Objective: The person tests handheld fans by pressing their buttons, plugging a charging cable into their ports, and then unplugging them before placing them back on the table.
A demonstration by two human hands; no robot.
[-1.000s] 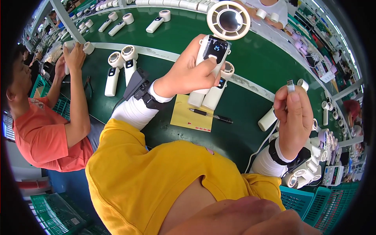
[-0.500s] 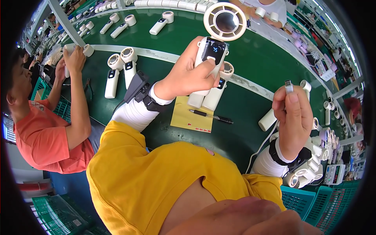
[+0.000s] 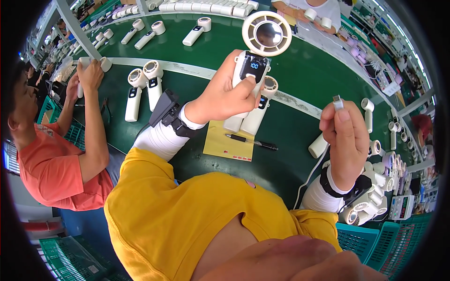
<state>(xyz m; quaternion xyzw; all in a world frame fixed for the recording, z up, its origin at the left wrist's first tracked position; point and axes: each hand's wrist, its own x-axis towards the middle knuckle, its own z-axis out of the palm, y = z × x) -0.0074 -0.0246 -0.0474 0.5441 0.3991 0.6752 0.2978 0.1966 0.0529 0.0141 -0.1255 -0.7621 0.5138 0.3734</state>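
Observation:
A white handheld fan [image 3: 240, 65] with a round slotted head and a lit dark display is upright in my left hand [image 3: 220, 93]. My left thumb presses near the button under the display. Between the thumb and fingers of my right hand [image 3: 348, 140] is a metal-tipped USB plug [image 3: 337, 101], held apart from the fan. Its white cable [image 3: 305, 180] runs down beside my right forearm. Behind and below the held fan, more white fans [image 3: 254, 117] lie on a yellow sheet [image 3: 220, 140]. A black pen [image 3: 251, 141] rests across that sheet.
Two white fans [image 3: 133, 103] lie left of my left arm on the green table [image 3: 187, 157]. At the left a co-worker [image 3: 61, 164] in an orange shirt handles another fan. Piled fans [image 3: 372, 196] and green baskets [image 3: 358, 239] are at my right. More fans [image 3: 193, 35] lie across the white strip.
The number on the held fan's display has changed. My left hand and the fan have moved slightly down and left. My right hand with the plug has shifted a little to the left.

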